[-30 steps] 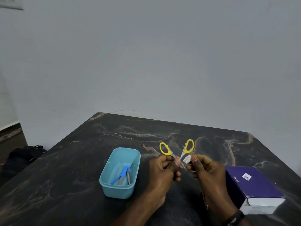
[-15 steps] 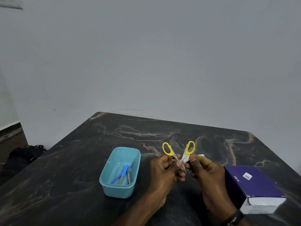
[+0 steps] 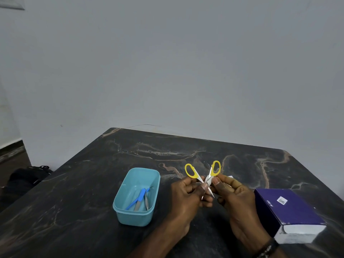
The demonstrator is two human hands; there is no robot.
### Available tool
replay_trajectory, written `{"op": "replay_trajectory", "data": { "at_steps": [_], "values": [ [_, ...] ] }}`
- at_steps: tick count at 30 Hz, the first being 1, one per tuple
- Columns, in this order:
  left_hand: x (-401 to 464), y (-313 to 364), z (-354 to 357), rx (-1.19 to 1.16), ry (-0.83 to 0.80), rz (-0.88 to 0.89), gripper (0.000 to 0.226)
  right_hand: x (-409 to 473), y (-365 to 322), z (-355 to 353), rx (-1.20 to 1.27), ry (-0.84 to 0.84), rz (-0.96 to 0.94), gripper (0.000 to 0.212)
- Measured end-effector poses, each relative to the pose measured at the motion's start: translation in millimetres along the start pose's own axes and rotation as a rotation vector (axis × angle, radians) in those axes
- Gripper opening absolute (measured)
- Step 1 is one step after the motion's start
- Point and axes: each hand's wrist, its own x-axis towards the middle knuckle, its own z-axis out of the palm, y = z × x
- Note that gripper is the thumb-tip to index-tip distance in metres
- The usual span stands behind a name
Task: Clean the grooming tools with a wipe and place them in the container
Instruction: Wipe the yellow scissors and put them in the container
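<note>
Dark marbled table point(image 3: 93, 183) set against a plain grey wall point(image 3: 167, 62); dark bag point(image 3: 24, 178) on the floor to the left of the table

Blue container point(image 3: 136, 197) on the table, just left of the hands, holding a blue-handled tool point(image 3: 138, 198) and slim metal tools point(image 3: 146, 202) laid lengthwise

Purple box point(image 3: 287, 209) with a white end face lying near the right table edge, just right of the right wrist; small white code label point(image 3: 282, 200) on its top and short white lettering beside it, too small to read with certainty

Yellow-handled scissors point(image 3: 202, 173) held above the table between both hands, handles spread apart and pointing away, blade tips crossing toward the viewer

Left hand point(image 3: 188, 198) with fingers curled, thumb and fingers pinching the scissors at the blades near the pivot

Right hand point(image 3: 236, 200) with fingers curled, thumb and forefinger pinching a small white wipe point(image 3: 208, 180) against the blade just below the right handle loop; beaded dark wristband point(image 3: 266, 249) on the right wrist

Blade middle partly hidden behind both thumbs
</note>
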Motion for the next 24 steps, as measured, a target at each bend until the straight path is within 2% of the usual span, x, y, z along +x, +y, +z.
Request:
{"op": "replay_trajectory", "data": {
  "at_steps": [10, 14, 22, 24],
  "values": [
    [-0.4, 0.4, -1.8, 0.005, -0.042, -0.007, 0.012, 0.4, -0.1, -0.9, 0.026, -0.116, 0.108, 0.047],
    [-4.4, 0.8, -1.0, 0.030, -0.130, 0.001, 0.013, 2.0, -1.7, -5.5, 0.071, -0.097, 0.123, 0.046],
    [-3.6, 1.7, -1.7, 0.047, -0.071, 0.037, 0.013, 3.4, -4.6, -6.4, -0.009, -0.183, 0.185, 0.041],
    [-3.5, 1.4, -0.7, 0.046, -0.077, 0.031, 0.014, 4.4, -4.9, -9.1, -0.004, -0.151, 0.157, 0.042]
  ]
}}
